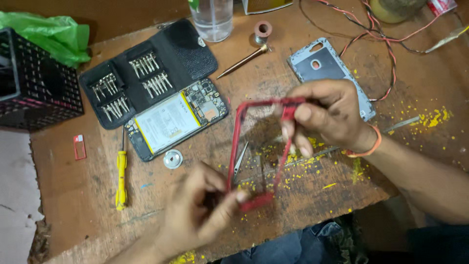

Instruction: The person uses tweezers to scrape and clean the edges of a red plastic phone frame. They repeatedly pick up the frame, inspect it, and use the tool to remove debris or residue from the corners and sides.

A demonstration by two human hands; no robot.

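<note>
You hold a red phone frame (257, 146) above a scarred wooden workbench (73, 195), one hand at each end. Your left hand (195, 215) pinches the frame's lower edge between thumb and fingers, while your right hand (325, 115), an orange band at its wrist, grips the upper corner with fingers curled around it. The frame stands tilted, open in the middle, with tweezers (240, 159) lying on the bench just behind it. To the left, an opened phone (176, 120) showing its battery and circuit board rests against a black case of screwdriver bits (146, 73). A yellow screwdriver (121, 176) lies near the bench's left side, a grey phone back cover (325, 66) lies behind your right hand, and yellow crumbs dot the wood.
</note>
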